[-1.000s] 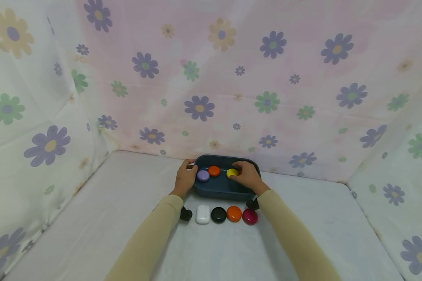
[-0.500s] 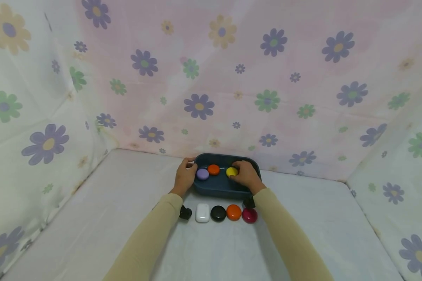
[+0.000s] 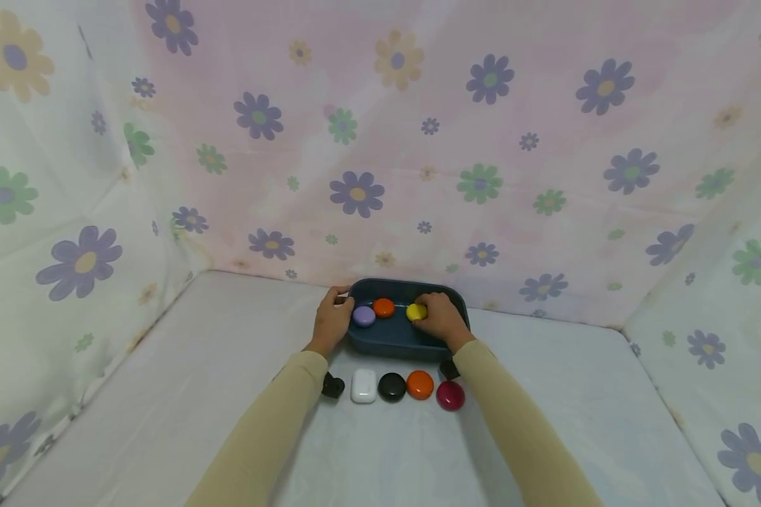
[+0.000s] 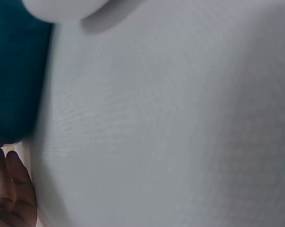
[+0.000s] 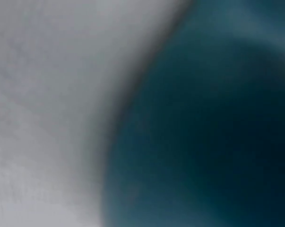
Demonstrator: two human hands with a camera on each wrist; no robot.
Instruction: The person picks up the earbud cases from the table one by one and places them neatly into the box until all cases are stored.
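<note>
A dark blue-green tray (image 3: 393, 345) stands near the back of the table. My left hand (image 3: 331, 322) holds its left end, and in the left wrist view two fingers (image 4: 20, 182) reach the tray's end wall. Inside the tray, my right hand (image 3: 442, 317) holds a yellow glossy disc (image 3: 413, 313) between thumb and fingers. A lilac disc (image 3: 364, 317) and an orange-red disc (image 3: 383, 308) lie in the tray's left part. My right hand hides much of the tray's right part. The right wrist view shows only blurred tray wall (image 5: 147, 156).
In front of the tray stand a white rounded-rectangular piece (image 3: 364, 386), a black disc (image 3: 392, 387), an orange disc (image 3: 420, 385) and a dark red disc (image 3: 450, 396) in a row. Flowered cloth (image 3: 418, 141) rises right behind the tray.
The right hand has shifted slightly left around the yellow disc, and the orange-red patch beside its fingers is now hidden. The dark red disc sits slightly nearer the front. The left hand keeps its place.
</note>
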